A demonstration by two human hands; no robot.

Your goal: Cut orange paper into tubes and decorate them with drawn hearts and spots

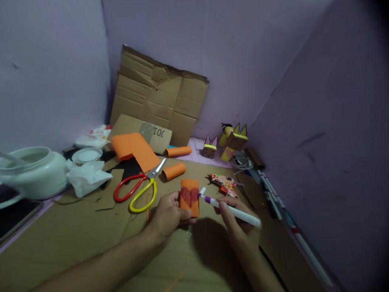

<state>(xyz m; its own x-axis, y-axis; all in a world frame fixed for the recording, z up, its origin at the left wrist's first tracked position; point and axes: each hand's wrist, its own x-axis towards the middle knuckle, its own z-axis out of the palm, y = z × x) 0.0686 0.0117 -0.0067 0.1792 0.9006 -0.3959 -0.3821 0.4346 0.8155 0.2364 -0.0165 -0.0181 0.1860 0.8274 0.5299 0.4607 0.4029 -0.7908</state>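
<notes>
Fingers of our left hand (169, 211) pinch heart-marked orange paper (190, 196) | right hand (241, 234) grips white marker (245, 217) | likely light, crushable: we'd hold edges

Orange paper piece (190, 199), upright at centre, bears a dark red heart (186, 194); white marker (243, 215) slants, tip at its right edge.

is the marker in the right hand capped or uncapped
Uncapped: the marker in the right hand shows its dark purple tip bare, by the edge of the orange piece.
</notes>
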